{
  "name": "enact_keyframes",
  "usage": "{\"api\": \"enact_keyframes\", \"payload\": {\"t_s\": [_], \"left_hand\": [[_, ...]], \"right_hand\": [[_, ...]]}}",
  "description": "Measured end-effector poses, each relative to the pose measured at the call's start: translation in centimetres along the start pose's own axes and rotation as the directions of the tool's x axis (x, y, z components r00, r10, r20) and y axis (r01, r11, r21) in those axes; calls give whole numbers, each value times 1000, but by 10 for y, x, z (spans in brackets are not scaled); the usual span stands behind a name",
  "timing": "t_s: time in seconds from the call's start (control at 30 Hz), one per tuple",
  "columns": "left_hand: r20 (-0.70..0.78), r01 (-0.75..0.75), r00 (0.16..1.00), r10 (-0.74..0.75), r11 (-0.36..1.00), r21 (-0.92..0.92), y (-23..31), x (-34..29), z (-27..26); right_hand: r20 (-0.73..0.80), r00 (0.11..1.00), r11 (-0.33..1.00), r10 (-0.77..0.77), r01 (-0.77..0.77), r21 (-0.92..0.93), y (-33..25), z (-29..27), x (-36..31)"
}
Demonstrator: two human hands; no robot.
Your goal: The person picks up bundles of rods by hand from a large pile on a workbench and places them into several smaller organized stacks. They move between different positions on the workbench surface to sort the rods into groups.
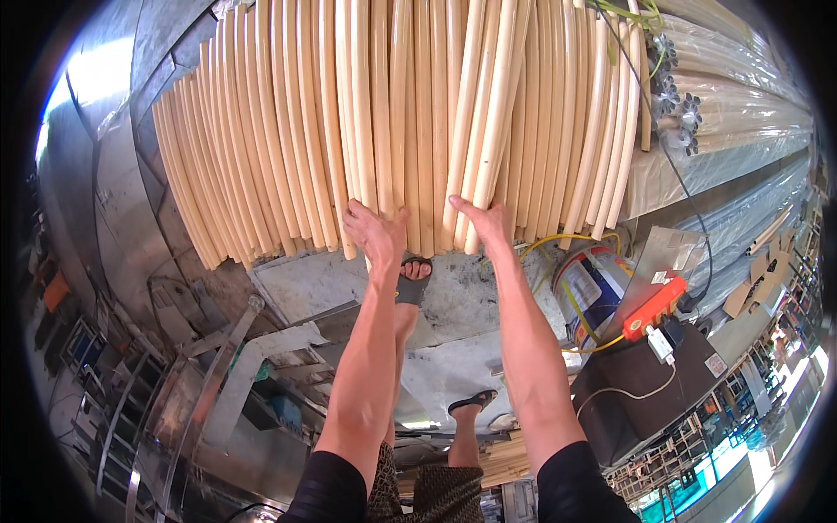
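A wide row of long, pale wood-coloured poles [279,131] lies side by side, the near ends pointing toward me. My left hand [375,234] is closed round the near ends of a few poles [359,131], its thumb on their right side. To the right, my right hand [488,225] grips another few poles [488,113], which lie slightly slanted on top of the row. The right thumb rests on top, and its other fingers are mostly hidden at the side. Between the hands, several pole ends [424,209] lie untouched.
Plastic-wrapped bundles of poles [741,113] lie at the far right. An orange power strip [654,308] with plugged-in cables sits on a dark box [645,392], near a bucket [593,292]. Metal frames and scraps [235,366] crowd the left. My sandalled feet [414,279] stand below.
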State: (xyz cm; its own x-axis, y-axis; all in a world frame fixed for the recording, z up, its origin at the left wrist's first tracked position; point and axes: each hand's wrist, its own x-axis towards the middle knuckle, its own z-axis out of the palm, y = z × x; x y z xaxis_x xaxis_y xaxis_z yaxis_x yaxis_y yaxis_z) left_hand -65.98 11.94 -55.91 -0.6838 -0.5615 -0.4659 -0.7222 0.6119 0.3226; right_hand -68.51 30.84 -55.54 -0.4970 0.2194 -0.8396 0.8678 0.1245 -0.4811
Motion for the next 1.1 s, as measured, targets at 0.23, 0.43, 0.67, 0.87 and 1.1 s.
{"api": "enact_keyframes", "payload": {"t_s": [0.23, 0.43, 0.67, 0.87, 1.1], "left_hand": [[53, -35, 998, 33, 999, 41, 3, 0, -13], [121, -9, 993, 18, 997, -74, -1, -1, -19], [252, 124, 964, -86, 982, -140, 11, 2, -29], [216, 196, 964, -158, 966, -168, 15, 7, -18], [86, -36, 995, 54, 979, -202, 3, -5, 1]], "right_hand": [[-133, 965, 949, -228, 189, -251, 3, 46, -30], [-47, 999, 998, 19, -22, -67, 5, 33, -5], [-143, 990, 971, -5, -29, -236, -18, 43, -14], [-112, 994, 979, 11, -34, -201, -19, 45, -18], [-21, 1000, 990, -21, 24, 138, 5, 53, -15]]}}
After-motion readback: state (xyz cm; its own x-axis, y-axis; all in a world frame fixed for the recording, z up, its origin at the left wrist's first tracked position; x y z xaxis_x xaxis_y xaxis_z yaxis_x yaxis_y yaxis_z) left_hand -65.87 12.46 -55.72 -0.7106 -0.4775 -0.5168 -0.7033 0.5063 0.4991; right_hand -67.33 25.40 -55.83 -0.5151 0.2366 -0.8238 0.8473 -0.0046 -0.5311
